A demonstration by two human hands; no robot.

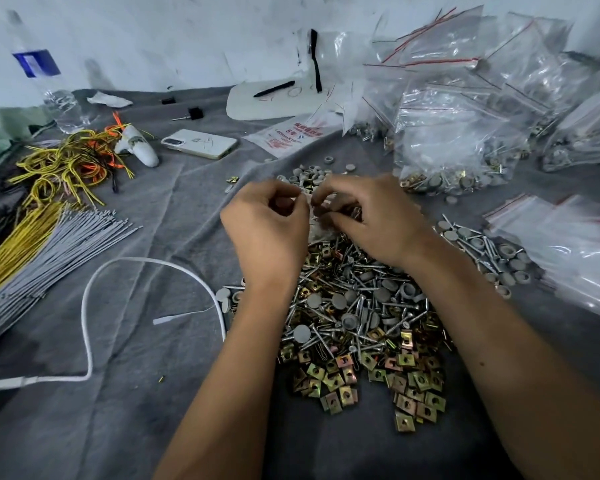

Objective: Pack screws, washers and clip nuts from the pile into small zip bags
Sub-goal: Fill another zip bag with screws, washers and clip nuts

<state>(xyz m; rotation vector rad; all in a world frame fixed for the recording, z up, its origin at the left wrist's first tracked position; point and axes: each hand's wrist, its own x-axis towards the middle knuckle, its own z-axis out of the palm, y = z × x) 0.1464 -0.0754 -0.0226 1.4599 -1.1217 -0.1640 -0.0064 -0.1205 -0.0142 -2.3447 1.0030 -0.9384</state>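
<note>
A mixed pile (364, 323) of silver screws, round grey washers and brass-coloured clip nuts lies on the grey cloth in front of me. Above its far end my left hand (267, 230) and my right hand (371, 220) meet, each pinching the top of a small clear zip bag (317, 225) that hangs between them. The bag holds a few parts; which ones I cannot tell. A smaller heap of grey washers (309, 174) lies just beyond my fingers.
Filled zip bags (465, 133) are heaped at the back right, flat unfilled ones (568, 237) at the right, with loose screws and washers (489, 254) beside them. On the left lie grey and yellow ties (49, 244), a white cable (118, 271), a phone (200, 143) and a water bottle (49, 84).
</note>
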